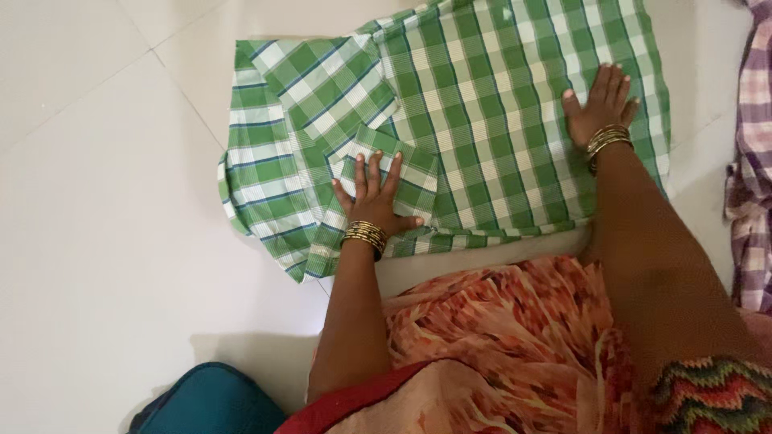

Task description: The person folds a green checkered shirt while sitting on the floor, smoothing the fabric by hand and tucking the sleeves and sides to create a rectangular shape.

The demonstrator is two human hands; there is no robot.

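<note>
**Both palms flat on green checked shirt**

Green-and-white checked shirt lies spread on white tiled floor, partly folded. Left hand spread wide, pressing the folded sleeve cuff at the shirt's near edge. Right hand also flat, fingers open, on the shirt's right side. Gold bangles on both wrists. Purple checked cloth right of shirt; teal bag below-left.

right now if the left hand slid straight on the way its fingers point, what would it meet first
The left hand lies flat on the green and white checked cotton shirt, fingers pointing away from the person. Straight on it would likely meet the folded-over sleeve first, then white tiled floor.
</note>
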